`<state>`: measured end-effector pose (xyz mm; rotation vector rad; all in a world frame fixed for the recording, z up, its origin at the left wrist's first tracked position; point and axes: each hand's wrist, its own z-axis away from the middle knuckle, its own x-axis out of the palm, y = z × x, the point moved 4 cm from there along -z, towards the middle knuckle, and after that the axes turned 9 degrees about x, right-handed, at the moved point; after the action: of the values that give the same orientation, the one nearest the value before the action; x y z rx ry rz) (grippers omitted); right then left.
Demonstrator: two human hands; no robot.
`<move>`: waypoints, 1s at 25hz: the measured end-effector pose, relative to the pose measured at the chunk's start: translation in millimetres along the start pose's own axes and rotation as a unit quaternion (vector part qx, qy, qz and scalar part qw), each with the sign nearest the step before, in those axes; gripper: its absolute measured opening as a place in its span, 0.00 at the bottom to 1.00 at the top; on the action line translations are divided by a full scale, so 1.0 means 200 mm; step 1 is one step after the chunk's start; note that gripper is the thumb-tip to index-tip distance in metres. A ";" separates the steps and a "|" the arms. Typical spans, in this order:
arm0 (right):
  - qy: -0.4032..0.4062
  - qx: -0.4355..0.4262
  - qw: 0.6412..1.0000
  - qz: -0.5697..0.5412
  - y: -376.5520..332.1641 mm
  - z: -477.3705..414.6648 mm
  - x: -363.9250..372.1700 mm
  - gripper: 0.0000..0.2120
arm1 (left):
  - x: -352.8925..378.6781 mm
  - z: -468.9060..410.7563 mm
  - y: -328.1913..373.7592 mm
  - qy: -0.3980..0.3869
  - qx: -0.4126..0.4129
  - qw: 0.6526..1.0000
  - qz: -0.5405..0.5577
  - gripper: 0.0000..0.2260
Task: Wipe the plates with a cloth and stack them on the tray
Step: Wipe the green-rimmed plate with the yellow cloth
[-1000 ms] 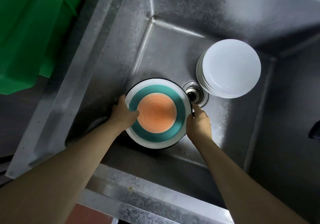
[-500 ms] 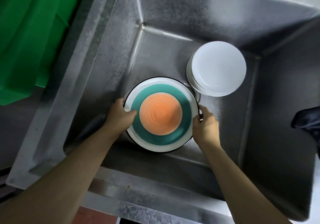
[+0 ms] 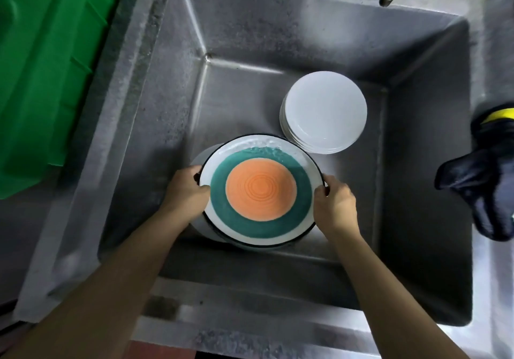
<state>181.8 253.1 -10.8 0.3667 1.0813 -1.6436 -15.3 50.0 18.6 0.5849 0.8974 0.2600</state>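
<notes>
Above the floor of the steel sink [image 3: 250,38], a teal-and-orange plate [image 3: 261,189] is gripped by its rim at opposite sides, the left hand [image 3: 185,190] and right hand [image 3: 335,205] each clamped on it, and water is seen pooled along its far edge. No cloth is held, so wiping is judged not yet begun. A stack of white plates [image 3: 324,111] just beside it and what look like more plates [image 3: 207,232] beneath it are left to be handled, and no tray bearing wiped plates is seen.

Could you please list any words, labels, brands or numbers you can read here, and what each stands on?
None: no text can be read.
The ringed plate carries only colour bands; the white plates, green crate and dark glove show no lettering.
</notes>
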 end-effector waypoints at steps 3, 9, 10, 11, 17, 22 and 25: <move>-0.013 0.013 1.000 0.009 -0.01 0.00 -0.04 0.12 | -0.02 -0.01 0.04 0.010 0.007 1.000 -0.010 0.13; -0.063 0.081 0.994 0.023 0.02 0.00 -0.07 0.12 | -0.04 -0.03 0.14 0.027 0.014 0.999 0.039 0.15; -0.070 0.089 0.993 0.020 0.03 0.00 -0.08 0.12 | -0.04 -0.02 0.16 0.027 0.011 0.998 0.053 0.17; -0.075 0.094 0.993 0.020 0.03 0.00 -0.08 0.11 | -0.04 -0.02 0.17 0.025 0.008 0.997 0.069 0.19; -0.087 0.112 0.990 0.016 0.03 0.02 -0.08 0.12 | -0.03 0.00 0.28 0.028 0.006 0.984 0.175 0.32; -0.102 0.128 0.986 -0.029 0.04 0.03 -0.03 0.15 | -0.02 0.05 0.33 0.070 -0.066 0.952 0.290 0.12; -0.117 0.145 0.981 -0.050 0.04 0.04 0.00 0.18 | 0.01 0.07 0.40 0.015 -0.066 0.933 0.354 0.18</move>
<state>190.9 247.6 -9.9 0.3001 0.6951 -1.8881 -0.4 110.8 69.3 0.7663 0.6603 0.9763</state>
